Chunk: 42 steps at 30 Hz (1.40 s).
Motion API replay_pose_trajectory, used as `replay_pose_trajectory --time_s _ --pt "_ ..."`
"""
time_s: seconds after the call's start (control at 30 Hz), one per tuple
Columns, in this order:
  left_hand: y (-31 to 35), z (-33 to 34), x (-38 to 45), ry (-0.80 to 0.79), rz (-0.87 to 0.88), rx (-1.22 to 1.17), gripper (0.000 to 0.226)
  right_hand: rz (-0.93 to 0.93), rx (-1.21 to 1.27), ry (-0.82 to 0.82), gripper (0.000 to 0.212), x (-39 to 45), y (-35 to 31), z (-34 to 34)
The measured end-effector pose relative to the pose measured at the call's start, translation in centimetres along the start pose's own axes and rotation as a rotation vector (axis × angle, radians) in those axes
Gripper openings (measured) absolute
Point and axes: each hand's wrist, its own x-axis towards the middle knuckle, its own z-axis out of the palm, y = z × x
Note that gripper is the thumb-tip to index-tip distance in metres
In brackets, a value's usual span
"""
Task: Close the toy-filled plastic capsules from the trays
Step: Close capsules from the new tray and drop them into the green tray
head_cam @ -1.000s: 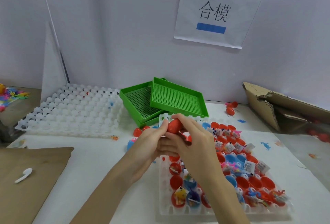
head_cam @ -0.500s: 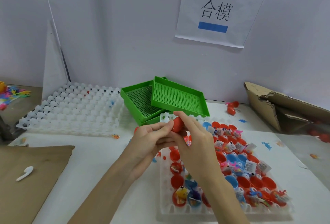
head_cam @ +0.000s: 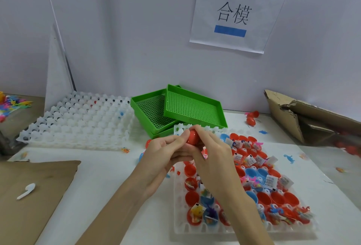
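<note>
You are at a work table in a small toy-packing shop — not a home. A paper sign [head_cam: 237, 13] with two printed characters is taped to the bare wall. Below the sign sit stacked green mesh trays [head_cam: 182, 109]. Left of them lies a white cup tray [head_cam: 78, 121]; right of them a torn cardboard box [head_cam: 304, 116].

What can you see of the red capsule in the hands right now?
The red capsule is a smooth, glossy plastic egg, held in the air above the far end of the white capsule tray. The left hand pinches it from the left, and the right hand wraps it from the right and above, hiding most of it. Only a rounded red patch shows; its seam is hidden, so whether it is fully shut cannot be told.
</note>
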Motion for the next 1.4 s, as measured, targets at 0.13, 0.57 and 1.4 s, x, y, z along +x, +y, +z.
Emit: replay_pose_trajectory --time_s 0.13,0.57,1.4 --pt "0.1 -0.2 0.1 -0.004 0.017 0.025 0.039 -0.029 0.028 0.009 0.059 0.0 -0.2 0.4" --pt "0.3 0.2 -0.2 -0.068 -0.008 -0.061 0.052 -0.032 0.219 0.104 0.041 -0.2 -0.5 0.3" --pt "-0.3 -1.3 1.3 0.286 0.181 0.077 0.062 0.826 1.217 0.203 0.021 9.8 6.1 -8.8"
